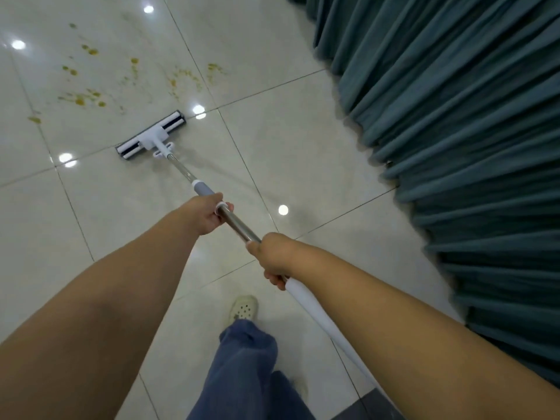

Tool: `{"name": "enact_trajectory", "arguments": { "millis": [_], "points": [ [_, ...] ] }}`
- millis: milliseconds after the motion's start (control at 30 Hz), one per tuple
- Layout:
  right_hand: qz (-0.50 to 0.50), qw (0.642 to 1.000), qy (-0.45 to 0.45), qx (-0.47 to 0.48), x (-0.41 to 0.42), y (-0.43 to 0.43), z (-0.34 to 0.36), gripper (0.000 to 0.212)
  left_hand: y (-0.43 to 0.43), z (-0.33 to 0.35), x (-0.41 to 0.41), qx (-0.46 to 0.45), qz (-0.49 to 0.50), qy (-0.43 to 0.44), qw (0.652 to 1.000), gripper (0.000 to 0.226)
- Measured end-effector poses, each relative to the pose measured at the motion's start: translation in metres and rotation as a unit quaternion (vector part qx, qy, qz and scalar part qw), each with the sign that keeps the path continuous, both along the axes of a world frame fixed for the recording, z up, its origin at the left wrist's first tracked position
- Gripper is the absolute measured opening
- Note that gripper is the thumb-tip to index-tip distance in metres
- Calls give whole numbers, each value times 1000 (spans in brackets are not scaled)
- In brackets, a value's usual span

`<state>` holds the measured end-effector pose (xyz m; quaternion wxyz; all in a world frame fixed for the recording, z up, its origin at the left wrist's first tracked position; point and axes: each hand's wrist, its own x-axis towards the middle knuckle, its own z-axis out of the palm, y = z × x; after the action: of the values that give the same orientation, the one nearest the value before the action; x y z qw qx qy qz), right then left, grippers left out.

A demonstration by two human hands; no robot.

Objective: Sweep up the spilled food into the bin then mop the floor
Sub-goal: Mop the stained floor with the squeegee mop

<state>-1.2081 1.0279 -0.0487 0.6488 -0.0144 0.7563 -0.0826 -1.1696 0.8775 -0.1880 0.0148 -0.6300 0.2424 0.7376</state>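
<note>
Glossy pale floor tiles w/ yellow-orange food smears far left. Mop slants across them, its flat head down on a grout line just short of the smears. Left hand curls round the steel pole by the grey collar, right hand grips nearer the white end. Teal curtain hangs at right

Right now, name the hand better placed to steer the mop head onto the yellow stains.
Left. The left hand grips the pole lower, nearer the mop head, which sits just short of the stains; the right hand holds higher up.
</note>
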Motion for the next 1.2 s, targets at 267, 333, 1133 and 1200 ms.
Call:
{"name": "enact_trajectory", "arguments": {
  "millis": [267,333,1133,1200],
  "points": [
    [15,999,32,-14,37,120,5,41,109,9,33,60,-33,4,998,16],
    [16,999,28,-30,54,171,12,42,153,16,51,81,-44,12,996,16],
    [-16,997,32,65,215,512,139,30,501,107,207,293,-92,-38,951,13],
    [-12,998,29,61,218,483,134,31,470,106,210,287,-80,-42,954,12]
  ]
}}
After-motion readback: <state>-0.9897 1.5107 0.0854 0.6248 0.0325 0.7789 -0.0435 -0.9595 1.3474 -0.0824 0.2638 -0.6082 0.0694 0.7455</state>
